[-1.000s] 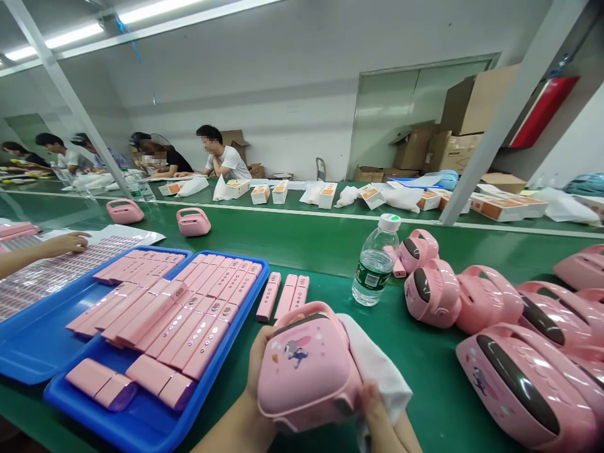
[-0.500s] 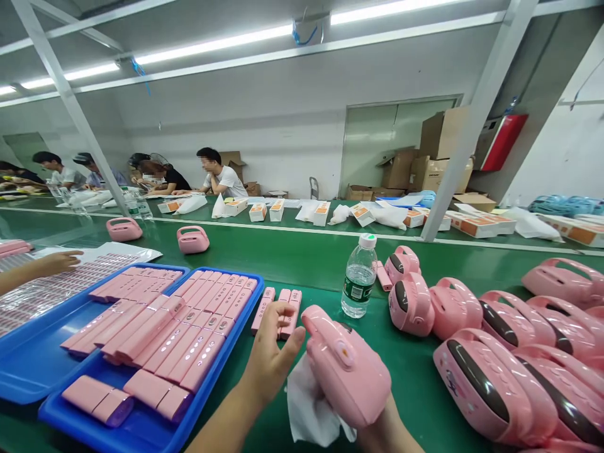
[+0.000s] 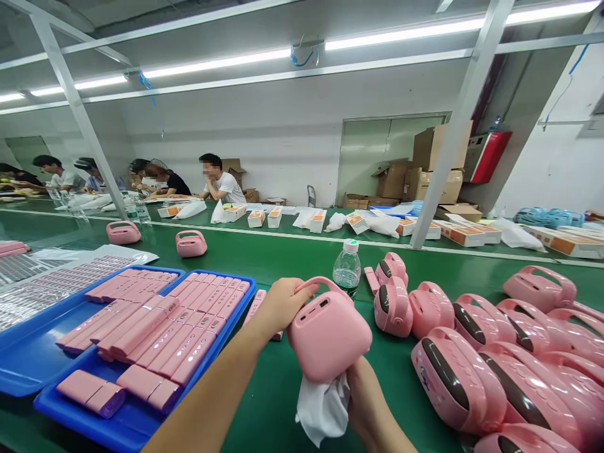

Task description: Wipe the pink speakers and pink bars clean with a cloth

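Note:
A pink portable speaker (image 3: 329, 336) with a carry handle is held up in front of me, its plain face with small port openings turned toward me. My left hand (image 3: 289, 302) is closed on the handle at the upper left. Below and behind the speaker, my right hand (image 3: 362, 393) grips a white cloth (image 3: 323, 409) against its underside; those fingers are mostly hidden. Beyond it stands a water bottle (image 3: 346, 269), partly covered by the speaker. Several more pink speakers (image 3: 457, 380) crowd the right side, some showing dark front panels.
Blue trays (image 3: 189, 402) at left hold pink bar-shaped pieces (image 3: 193, 333) with buttons. Left of them lies a sheet of small silvery items (image 3: 61, 280). Two speakers sit farther back, one being a pink speaker (image 3: 191, 243). White-and-orange boxes (image 3: 256, 218) line the far bench, where people sit.
My left hand has moved from open beside the speaker to gripping its handle. The speaker has turned upright, showing its port side. A co-worker's hand at left has left view.

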Motion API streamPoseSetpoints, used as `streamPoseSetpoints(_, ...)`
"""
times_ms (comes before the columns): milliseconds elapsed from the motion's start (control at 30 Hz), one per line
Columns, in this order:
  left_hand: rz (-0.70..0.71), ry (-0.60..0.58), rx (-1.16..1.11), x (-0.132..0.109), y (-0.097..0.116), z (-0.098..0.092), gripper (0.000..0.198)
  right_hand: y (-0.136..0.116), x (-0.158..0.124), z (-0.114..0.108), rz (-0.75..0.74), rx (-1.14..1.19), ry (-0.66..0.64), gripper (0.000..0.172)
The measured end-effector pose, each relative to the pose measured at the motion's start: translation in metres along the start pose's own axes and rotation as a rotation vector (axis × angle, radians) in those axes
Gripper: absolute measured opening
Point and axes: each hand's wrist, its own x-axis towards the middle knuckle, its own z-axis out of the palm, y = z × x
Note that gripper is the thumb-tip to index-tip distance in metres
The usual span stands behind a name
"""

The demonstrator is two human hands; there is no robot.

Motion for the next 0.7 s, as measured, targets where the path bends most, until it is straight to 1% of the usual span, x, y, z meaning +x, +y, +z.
streamPoseSetpoints(67,-0.029,0.053,0.127,0.005,0.005,-0.012,0.041,-0.005,0.003,-0.001,0.038,0.01,0.001,0.032)
streamPoseSetpoints(167,-0.086,0.126,0.344,0.02,0.012,-0.035,0.036,-0.007,0.007,-0.005,0.064,-0.024,0.0,0.034)
streamPoseSetpoints(267,-0.179,0.123,0.514,0.05,0.011,-0.056,0.031,0.005,0.017,-0.014,0.059,-0.117,-0.015,0.036)
streamPoseSetpoints(333,-0.251,0.105,0.596,0.079,0.004,-0.063,0.028,0.016,0.028,-0.022,0.037,-0.22,-0.014,0.036)
streamPoseSetpoints(433,-0.341,0.072,0.678,0.124,-0.01,-0.059,0.027,0.026,0.044,-0.032,-0.064,-0.41,-0.017,0.032)
streamPoseSetpoints(533,-0.4,0.031,0.701,0.159,-0.024,-0.045,0.03,0.027,0.058,-0.037,-0.211,-0.59,-0.06,0.032)
streamPoseSetpoints(633,-0.443,0.013,0.684,0.179,-0.039,-0.033,0.031,0.027,0.07,-0.04,-0.316,-0.727,-0.136,0.034)
streamPoseSetpoints(700,-0.468,0.013,0.668,0.188,-0.051,-0.027,0.031,0.03,0.079,-0.044,-0.349,-0.795,-0.157,0.034)
